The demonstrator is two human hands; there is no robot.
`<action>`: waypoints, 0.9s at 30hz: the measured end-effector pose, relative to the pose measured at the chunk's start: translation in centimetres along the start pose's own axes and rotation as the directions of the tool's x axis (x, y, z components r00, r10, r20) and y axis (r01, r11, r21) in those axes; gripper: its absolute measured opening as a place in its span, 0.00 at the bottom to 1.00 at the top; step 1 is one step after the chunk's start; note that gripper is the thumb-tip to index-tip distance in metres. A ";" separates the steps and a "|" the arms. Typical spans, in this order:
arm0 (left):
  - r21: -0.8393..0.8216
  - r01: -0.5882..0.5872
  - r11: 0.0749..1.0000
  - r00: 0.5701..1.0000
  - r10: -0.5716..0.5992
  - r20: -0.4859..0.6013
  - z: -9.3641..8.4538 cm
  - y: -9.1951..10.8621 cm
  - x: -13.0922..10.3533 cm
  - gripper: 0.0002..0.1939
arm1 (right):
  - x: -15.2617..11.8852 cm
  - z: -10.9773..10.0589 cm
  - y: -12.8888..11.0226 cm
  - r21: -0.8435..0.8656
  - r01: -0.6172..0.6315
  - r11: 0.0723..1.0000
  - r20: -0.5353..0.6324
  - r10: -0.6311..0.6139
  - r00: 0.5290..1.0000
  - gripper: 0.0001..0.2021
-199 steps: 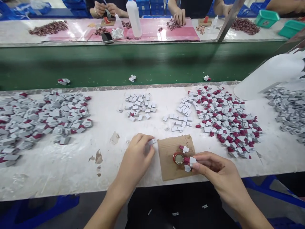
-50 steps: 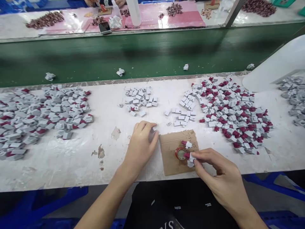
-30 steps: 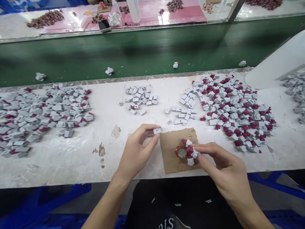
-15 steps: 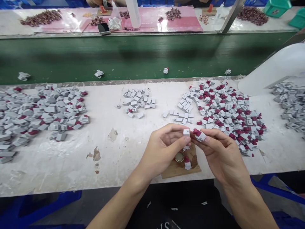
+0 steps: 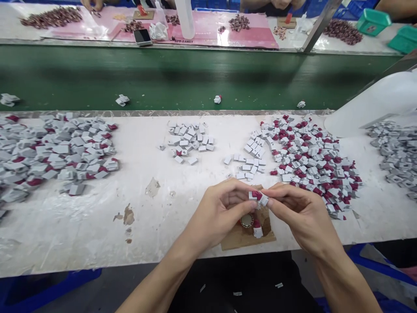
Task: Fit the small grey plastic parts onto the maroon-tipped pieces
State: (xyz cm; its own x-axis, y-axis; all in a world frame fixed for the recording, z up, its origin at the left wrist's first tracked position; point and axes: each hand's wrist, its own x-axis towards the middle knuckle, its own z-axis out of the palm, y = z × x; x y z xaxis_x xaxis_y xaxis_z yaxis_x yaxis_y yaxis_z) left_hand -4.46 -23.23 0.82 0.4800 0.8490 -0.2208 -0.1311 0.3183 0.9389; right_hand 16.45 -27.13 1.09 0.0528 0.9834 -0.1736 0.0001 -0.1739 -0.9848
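My left hand (image 5: 217, 211) pinches a small white block (image 5: 252, 196) between thumb and forefinger. Against it, my right hand (image 5: 298, 213) holds a small white-and-maroon piece (image 5: 263, 200) between its fingertips. The two pieces touch, and the fingers partly cover where they meet. Below the hands lies a brown cardboard piece (image 5: 239, 241) with a round bottle cap (image 5: 246, 220) on it. Another white-and-maroon piece (image 5: 257, 230) rests beside the cap.
A large heap of white-and-maroon pieces (image 5: 312, 161) spreads to the right, another heap (image 5: 61, 148) to the left. White blocks (image 5: 190, 138) lie between them. A green conveyor belt (image 5: 169, 74) runs behind, carrying several pieces. A white curved object (image 5: 374, 102) stands at right. Co-workers' hands (image 5: 283, 3) show across.
My right hand has brought the white-and-maroon piece against the white block in my left hand. Pieces on the belt have shifted left. A co-worker's hand now shows at the far left.
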 end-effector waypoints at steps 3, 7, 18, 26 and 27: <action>0.051 -0.031 0.998 0.999 0.031 -0.012 -0.9 0.5 0.2 0.06 | 1.3 0.1 -1.0 -0.060 -0.009 0.998 0.080 0.014 0.997 0.09; 0.358 -0.120 0.926 0.985 0.156 -0.073 -3.8 2.8 2.4 0.06 | 6.9 1.2 -2.8 -0.251 0.078 0.965 0.227 -0.020 0.974 0.11; 0.709 0.221 0.670 0.669 0.425 -0.610 -15.2 7.9 15.0 0.05 | 31.5 15.3 -4.2 -0.772 0.301 0.561 0.209 -0.223 0.952 0.18; 0.710 0.337 0.618 0.743 0.288 -0.604 -16.5 8.0 21.5 0.10 | 32.0 2.3 -5.1 -0.931 0.010 0.366 -0.078 -0.223 0.972 0.11; 0.714 0.350 0.607 0.749 0.277 -0.602 -16.6 8.0 22.1 0.09 | 31.7 0.0 -5.3 -0.937 -0.055 0.345 -0.135 -0.212 0.968 0.10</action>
State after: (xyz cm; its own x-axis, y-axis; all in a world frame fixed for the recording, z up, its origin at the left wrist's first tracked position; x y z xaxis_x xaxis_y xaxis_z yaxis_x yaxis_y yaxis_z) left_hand -9.29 5.11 -0.96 -0.1992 0.9778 -0.0646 0.7072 0.1891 0.6813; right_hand 18.14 4.99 0.81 0.1856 0.9817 0.0421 0.9328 -0.1626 -0.3217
